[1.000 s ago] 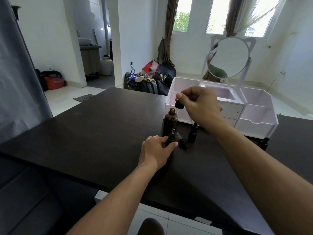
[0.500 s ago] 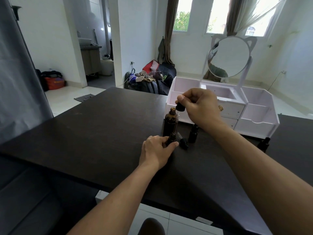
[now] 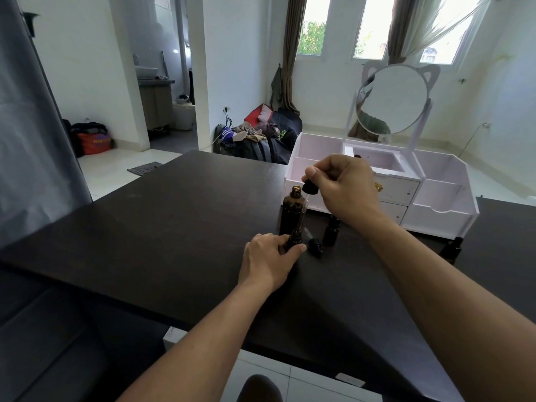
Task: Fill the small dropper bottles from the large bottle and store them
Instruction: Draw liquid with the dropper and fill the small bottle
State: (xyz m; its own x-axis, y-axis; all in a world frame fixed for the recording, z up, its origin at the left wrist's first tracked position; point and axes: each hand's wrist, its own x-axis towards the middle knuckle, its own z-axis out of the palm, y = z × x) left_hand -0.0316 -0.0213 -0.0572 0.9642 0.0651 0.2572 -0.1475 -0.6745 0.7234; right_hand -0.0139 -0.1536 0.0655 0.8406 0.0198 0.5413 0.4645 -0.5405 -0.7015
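Observation:
A large amber bottle (image 3: pixel 292 211) stands uncapped on the dark table (image 3: pixel 179 216). In front of it my left hand (image 3: pixel 268 261) grips a small dark dropper bottle (image 3: pixel 295 238) standing on the table. My right hand (image 3: pixel 343 185) pinches a dropper by its black bulb (image 3: pixel 310 189); the glass tube (image 3: pixel 303 217) hangs down with its tip at the small bottle's mouth. A loose dropper cap (image 3: pixel 313 245) lies right of my left hand. Another small capped bottle (image 3: pixel 330 231) stands behind it, and one more (image 3: pixel 452 249) at the far right.
A white vanity organizer (image 3: pixel 435 198) with open compartments, small drawers and a round cat-eared mirror (image 3: pixel 394 98) stands at the table's back right. Bags lie on the floor beyond the table. The table's near edge runs below my forearms.
My right hand has lowered the dropper slightly, bringing its tube down toward the small bottle. My left hand has stayed on that bottle.

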